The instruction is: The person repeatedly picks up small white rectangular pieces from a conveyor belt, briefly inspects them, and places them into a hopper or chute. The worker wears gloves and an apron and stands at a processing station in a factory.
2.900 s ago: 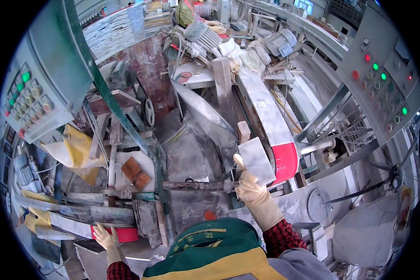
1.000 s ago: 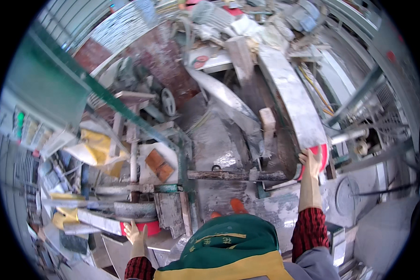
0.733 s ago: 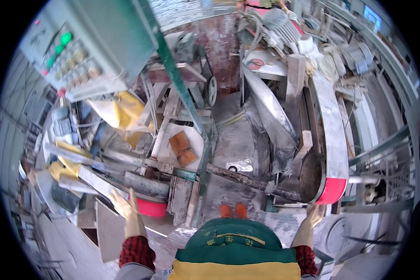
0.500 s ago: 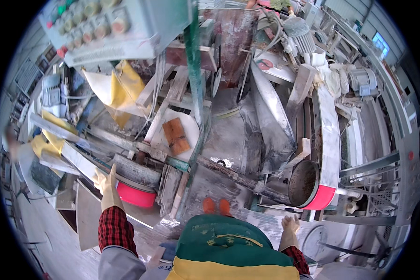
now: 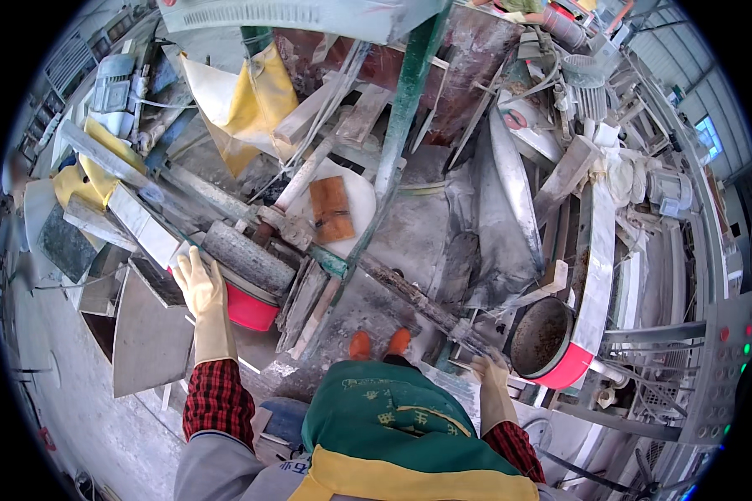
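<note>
A dusty grey floor [image 5: 83, 417] runs through a cluttered workshop, with a small bright window [image 5: 708, 138] in the far right wall. In the head view, a grey cabinet [image 5: 309, 21] cuts across the far edge, and a yellow and white sheet [image 5: 263, 92] hangs folded to the left of a slanting green post [image 5: 410, 79]. A brown block [image 5: 332, 209] lies on a pale board [image 5: 362, 192] between the two belt machines. A control panel [image 5: 723, 367] with lit buttons stands at the near right.

The left belt [image 5: 144, 219] slants from the far left toward the middle, its near end showing a red band [image 5: 252, 310] beside a rough grey roller [image 5: 246, 255]. The right belt [image 5: 598, 259] comes down from the far right and wraps round a hollow drum [image 5: 543, 336], where a red strip [image 5: 564, 367] shows.

The gloved left hand [image 5: 205, 301] lies over the near edge of the left belt, just left of most of the red band, its fingers stretched out with no object visible in them; whether they press is unclear. The gloved right hand [image 5: 493, 380] is near the drum, to its left; its fingers are blurred, so I cannot tell how far they are bent or whether they hold anything.
</note>
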{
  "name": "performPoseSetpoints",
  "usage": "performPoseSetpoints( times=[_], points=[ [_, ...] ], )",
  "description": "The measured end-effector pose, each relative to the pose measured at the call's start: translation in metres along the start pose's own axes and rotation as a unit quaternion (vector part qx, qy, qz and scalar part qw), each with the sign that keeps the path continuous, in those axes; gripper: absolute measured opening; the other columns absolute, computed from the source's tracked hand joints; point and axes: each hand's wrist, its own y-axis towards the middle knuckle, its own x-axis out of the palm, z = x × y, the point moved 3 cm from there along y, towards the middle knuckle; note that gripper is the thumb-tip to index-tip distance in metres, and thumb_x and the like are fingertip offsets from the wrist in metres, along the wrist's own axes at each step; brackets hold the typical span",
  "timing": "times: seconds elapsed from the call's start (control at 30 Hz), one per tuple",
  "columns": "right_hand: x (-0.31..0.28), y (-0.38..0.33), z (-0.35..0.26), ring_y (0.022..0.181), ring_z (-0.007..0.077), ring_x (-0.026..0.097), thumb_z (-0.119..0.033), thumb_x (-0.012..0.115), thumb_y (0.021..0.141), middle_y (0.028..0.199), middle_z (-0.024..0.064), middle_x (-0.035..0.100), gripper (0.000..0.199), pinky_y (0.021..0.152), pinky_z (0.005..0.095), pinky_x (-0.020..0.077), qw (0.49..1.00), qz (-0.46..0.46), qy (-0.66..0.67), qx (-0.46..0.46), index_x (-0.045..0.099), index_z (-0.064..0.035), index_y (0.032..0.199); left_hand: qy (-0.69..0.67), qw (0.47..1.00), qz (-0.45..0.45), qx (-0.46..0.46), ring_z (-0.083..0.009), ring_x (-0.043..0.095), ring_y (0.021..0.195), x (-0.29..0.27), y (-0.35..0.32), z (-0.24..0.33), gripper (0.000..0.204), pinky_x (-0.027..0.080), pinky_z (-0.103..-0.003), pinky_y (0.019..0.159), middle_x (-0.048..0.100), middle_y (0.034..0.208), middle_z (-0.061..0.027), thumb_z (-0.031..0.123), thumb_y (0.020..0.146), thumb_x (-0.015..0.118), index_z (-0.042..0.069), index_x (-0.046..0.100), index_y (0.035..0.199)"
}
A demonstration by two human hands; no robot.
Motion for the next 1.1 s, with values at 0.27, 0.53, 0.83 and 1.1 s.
performPoseSetpoints(
  times=[0.27, 0.53, 0.83, 1.1],
  points=[
    [0.055, -0.041, -0.058, 0.071, 0.0205, 0.067, -0.009, 0.051, 0.096, 0.093, 0.0162, 0.068, 0.049, 0.06, 0.0279, 0.0559, 0.992, -0.126, 0.028, -0.012, 0.037, -0.0095, 0.142, -0.131, 0.985, -0.099, 0.047, -0.0334, 0.037, 0.131, -0.015, -0.001, 0.005, 0.062, 0.031, -0.04, 0.111, 0.046, 0.135, -0.0124, 0.015, 0.077, 0.069, 0.015, 0.047, 0.134],
    [0.167, -0.112, -0.12, 0.091, 0.0208, 0.066, -0.011, 0.053, 0.096, 0.111, 0.0162, 0.065, 0.052, 0.08, 0.0321, 0.0546, 0.936, -0.349, -0.004, -0.046, 0.035, -0.0093, 0.145, -0.368, 0.84, -0.162, 0.366, -0.0332, 0.038, 0.134, -0.13, -0.116, 0.238, 0.079, 0.033, -0.036, 0.111, 0.042, 0.141, -0.0189, 0.004, 0.065, 0.076, 0.006, 0.043, 0.137],
    [0.16, -0.142, -0.182, 0.117, 0.0226, 0.055, 0.007, 0.05, 0.088, 0.13, 0.0095, 0.054, 0.055, 0.098, 0.0347, 0.0457, 0.924, -0.286, 0.15, -0.206, 0.036, -0.0038, 0.14, -0.571, 0.624, -0.419, 0.331, -0.0348, 0.033, 0.138, -0.136, -0.191, 0.33, 0.086, 0.04, -0.041, 0.105, 0.033, 0.148, -0.0219, 0.008, 0.075, 0.076, 0.005, 0.029, 0.147],
    [0.168, -0.151, -0.232, 0.107, 0.0223, 0.061, 0.002, 0.054, 0.087, 0.124, 0.0117, 0.057, 0.056, 0.085, 0.0336, 0.0531, 0.908, -0.326, 0.135, -0.226, 0.036, -0.0039, 0.14, -0.548, 0.547, -0.625, 0.1, -0.007, 0.062, 0.085, -0.131, -0.171, 0.359, 0.053, 0.05, -0.02, 0.063, 0.062, 0.111, -0.0032, 0.04, 0.094, 0.058, 0.007, 0.049, 0.135]
  ],
)
